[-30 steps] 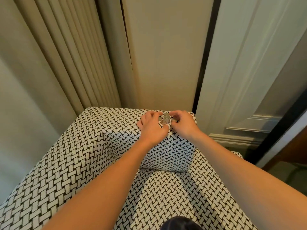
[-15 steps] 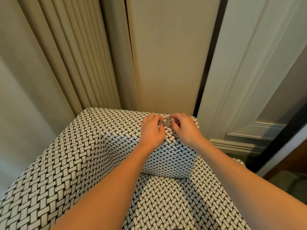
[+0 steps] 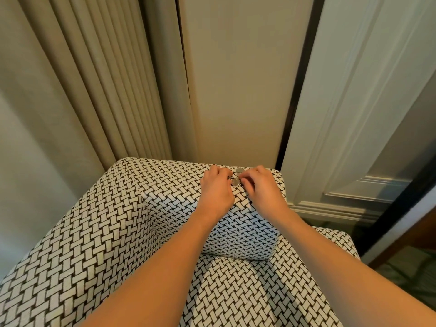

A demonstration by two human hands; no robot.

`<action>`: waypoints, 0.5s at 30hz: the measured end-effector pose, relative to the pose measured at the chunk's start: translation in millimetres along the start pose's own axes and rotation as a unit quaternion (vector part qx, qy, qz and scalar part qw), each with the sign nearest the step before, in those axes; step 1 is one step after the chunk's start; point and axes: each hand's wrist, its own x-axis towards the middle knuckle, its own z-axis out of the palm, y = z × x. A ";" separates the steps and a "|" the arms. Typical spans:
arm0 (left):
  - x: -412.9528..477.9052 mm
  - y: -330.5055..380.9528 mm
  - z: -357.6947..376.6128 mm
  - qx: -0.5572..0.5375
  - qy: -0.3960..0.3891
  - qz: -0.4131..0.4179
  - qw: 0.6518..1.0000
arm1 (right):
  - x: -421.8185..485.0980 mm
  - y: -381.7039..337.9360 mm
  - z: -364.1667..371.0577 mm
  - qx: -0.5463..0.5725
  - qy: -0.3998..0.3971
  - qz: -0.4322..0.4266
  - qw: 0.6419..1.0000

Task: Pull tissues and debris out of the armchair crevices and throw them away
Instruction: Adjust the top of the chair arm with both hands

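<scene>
On the top face of the raised section at the far right corner of the armchair [image 3: 94,232], both hands rest side by side, forearms reaching in from the near edge. The armchair is upholstered in a black-and-white basket-weave fabric, and its seat cushion [image 3: 247,291] lies below the raised section. Two round silver coins lie flat on the top face between the hands: the near coin [image 3: 235,182] sits in the gap between the fingertips, and the far coin [image 3: 240,170] lies just beyond it, close to the far edge. The left hand [image 3: 217,188] has its fingers [image 3: 220,172] curled downward; a sliver of silver shows beneath the tips, and it cannot be determined whether they grip it. The right hand [image 3: 260,187] has its fingers [image 3: 246,181] curled with the tips at the right rim of the near coin; the thumb is hidden, so it cannot be determined whether the coin is pinched or only touched. Behind the armchair hang a pleated beige curtain [image 3: 94,79] at left, a plain wall panel [image 3: 236,79] at centre and a moulded door [image 3: 354,102] at right.
</scene>
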 end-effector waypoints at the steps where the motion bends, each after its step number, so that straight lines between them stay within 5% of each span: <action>1: -1.1 -0.2 -0.1 0.003 0.003 0.004 1.000 | 0.5 0.5 0.8 0.002 0.005 0.003 1.000; 15: -4.0 0.1 7.7 -0.044 0.057 -0.001 0.997 | -3.8 -1.5 7.5 -0.016 0.063 0.037 0.997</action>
